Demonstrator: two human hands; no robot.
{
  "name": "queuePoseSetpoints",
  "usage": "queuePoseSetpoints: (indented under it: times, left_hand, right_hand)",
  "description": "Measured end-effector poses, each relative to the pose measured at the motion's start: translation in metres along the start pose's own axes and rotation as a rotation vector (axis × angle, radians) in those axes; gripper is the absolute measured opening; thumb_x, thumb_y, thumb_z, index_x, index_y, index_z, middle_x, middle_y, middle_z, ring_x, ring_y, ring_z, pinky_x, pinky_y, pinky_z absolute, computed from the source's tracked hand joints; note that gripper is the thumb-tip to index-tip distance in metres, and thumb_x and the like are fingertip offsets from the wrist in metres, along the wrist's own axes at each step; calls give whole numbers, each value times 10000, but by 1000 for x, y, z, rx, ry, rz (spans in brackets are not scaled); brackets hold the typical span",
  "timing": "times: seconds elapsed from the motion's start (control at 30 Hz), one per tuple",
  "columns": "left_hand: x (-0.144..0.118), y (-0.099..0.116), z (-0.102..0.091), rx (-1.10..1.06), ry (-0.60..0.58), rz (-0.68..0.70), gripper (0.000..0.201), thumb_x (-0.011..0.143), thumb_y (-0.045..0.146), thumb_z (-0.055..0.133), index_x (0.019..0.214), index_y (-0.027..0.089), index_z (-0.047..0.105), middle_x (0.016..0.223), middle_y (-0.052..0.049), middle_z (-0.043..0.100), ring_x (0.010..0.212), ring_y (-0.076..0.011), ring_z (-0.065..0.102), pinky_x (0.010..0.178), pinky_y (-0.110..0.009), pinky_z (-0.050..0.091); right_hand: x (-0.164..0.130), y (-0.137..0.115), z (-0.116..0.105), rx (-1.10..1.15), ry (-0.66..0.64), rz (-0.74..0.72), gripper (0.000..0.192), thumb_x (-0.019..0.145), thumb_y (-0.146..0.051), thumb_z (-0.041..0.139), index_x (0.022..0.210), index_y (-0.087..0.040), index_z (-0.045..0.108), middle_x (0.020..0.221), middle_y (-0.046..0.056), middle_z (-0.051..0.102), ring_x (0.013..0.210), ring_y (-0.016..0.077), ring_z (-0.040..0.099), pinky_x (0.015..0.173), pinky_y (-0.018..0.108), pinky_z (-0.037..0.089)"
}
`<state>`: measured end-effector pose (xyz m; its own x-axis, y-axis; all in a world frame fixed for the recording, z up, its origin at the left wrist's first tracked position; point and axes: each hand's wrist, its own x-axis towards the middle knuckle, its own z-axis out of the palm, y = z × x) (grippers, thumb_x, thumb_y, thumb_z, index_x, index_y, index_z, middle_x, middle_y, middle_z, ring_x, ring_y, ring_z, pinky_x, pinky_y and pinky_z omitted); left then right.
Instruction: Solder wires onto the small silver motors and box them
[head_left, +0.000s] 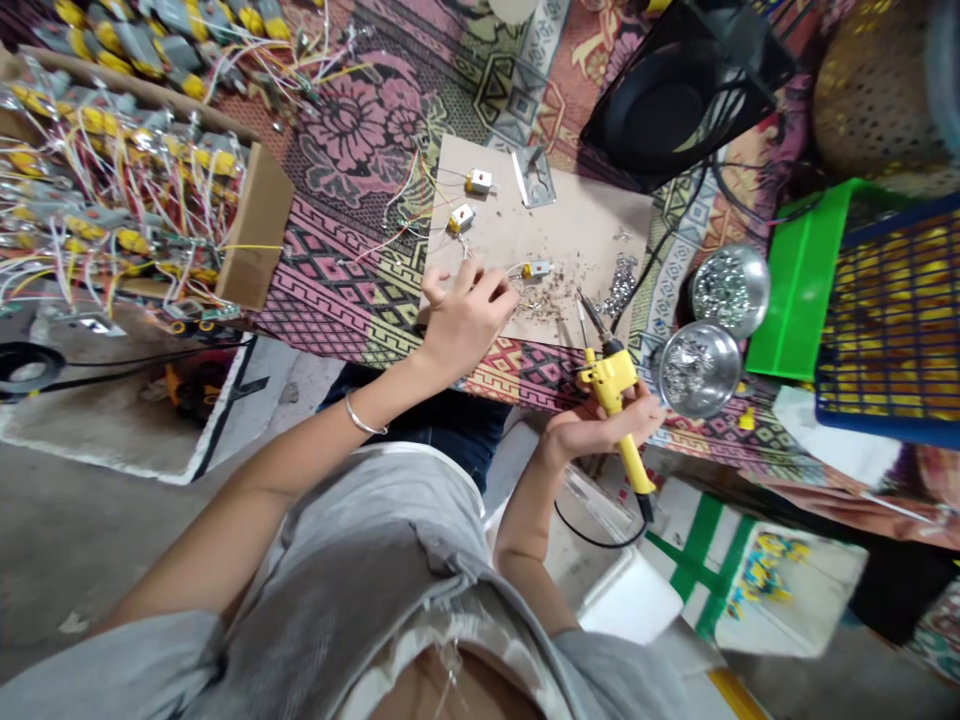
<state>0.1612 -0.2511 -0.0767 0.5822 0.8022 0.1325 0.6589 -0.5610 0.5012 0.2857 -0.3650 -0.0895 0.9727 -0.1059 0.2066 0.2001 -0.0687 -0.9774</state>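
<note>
My right hand (600,425) is wrapped round the yellow soldering gun (611,383), its tip pointing at the board. My left hand (469,312) rests over the front of the cardboard sheet (577,208) with its fingers bent and closed. What its fingertips hold, if anything, is hidden. Just right of them lies a small silver-and-yellow motor (535,270) with thin wires running toward the hand. Behind the hand are a second small motor (461,219) and a third motor (479,181), both wired. A bent metal plate (535,180) stands near the back edge.
Small metal bits (622,285) are heaped on the sheet. Two metal bowls (727,375) stand right of it, by a green bin (793,290) and a blue basket (885,412). A black fan-like unit (660,110) is behind. A carton (259,225) of wired gear motors sits left.
</note>
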Motion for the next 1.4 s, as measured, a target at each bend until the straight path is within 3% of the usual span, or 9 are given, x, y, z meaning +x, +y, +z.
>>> queuePoseSetpoints:
  times: [0.33,0.43,0.63,0.83,0.97,1.1,1.23,1.3,1.4]
  left_hand:
    - [-1,1,-4,-6,-16,-4,266,1127,238,513,1043,269,763,1283,-61,740,1321,-329,595,1125,-602,279]
    - [-4,3,-13,-14,19,-48,201,1110,301,571,1207,296,747,1438,-93,669,1327,-341,580,1131,-575,309]
    - [-6,13,-27,54,-23,-266,583,1043,435,688,1487,88,535,1415,-259,619,1308,-419,563,1117,-540,419]
    - [9,19,-32,54,-147,-208,525,1047,163,589,1542,47,456,1386,-252,618,1327,-402,584,1150,-569,457]
    - [8,8,-26,-184,-2,-99,614,932,-68,420,1527,85,429,1408,-221,554,1309,-296,620,1147,-461,528]
    - [8,-2,-18,-332,107,-37,765,850,-103,412,1570,149,365,1435,-206,486,1296,-263,650,1174,-433,542]
    - [20,6,-30,-135,-80,-113,748,847,-100,427,1575,51,351,1462,-284,492,1317,-356,654,1144,-495,546]
    - [28,14,-43,13,-238,-141,585,898,-78,403,1479,-27,454,1403,-313,560,1317,-385,655,1125,-472,539]
    - [40,21,-60,168,-394,-152,439,981,-31,313,1310,-20,604,1227,-284,691,1247,-376,700,1070,-417,538]
  right_hand:
    - [-1,-2,2,4,2,18,255,941,-528,493,921,-275,481,943,25,517,885,185,610,823,407,618]
    - [2,1,-1,-14,-6,21,274,953,-547,468,936,-274,478,952,20,518,875,170,612,814,388,624]
    - [5,-2,-2,36,-90,146,347,924,-608,486,950,-262,495,901,10,510,738,144,579,574,308,555]
    - [6,-5,1,135,-96,217,394,878,-645,547,937,-260,488,870,-7,522,688,125,565,534,284,509]
    - [7,-5,1,136,-76,254,467,844,-711,563,934,-258,490,883,-2,553,706,135,587,548,296,517]
    - [7,-5,2,167,-75,291,495,814,-717,599,950,-249,510,888,-3,568,700,126,587,557,286,513]
    - [6,-5,2,172,-80,305,513,811,-741,593,937,-252,504,884,-6,576,712,122,582,573,275,512]
    - [6,-5,1,215,-40,332,531,774,-746,639,907,-251,502,872,-12,579,724,124,586,576,271,512]
    - [4,-3,1,271,-13,400,543,734,-729,707,906,-244,532,891,-12,613,722,132,598,550,271,506]
